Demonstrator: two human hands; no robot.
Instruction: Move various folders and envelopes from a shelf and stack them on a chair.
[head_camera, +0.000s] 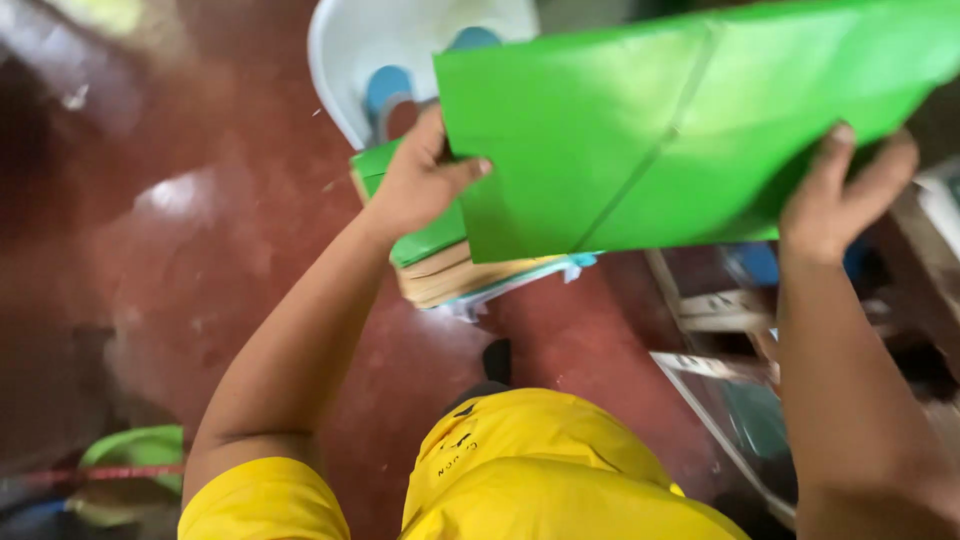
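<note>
Head view: both hands' fingers (455, 175) gripping a green sheet (680, 120) over glossy red floor (200, 250) (white chair (350, 50) behind).

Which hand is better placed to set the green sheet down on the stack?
Probably the left hand: it grips the green sheet at the edge directly over the stack. The right hand holds the far edge, away from the stack.
</note>
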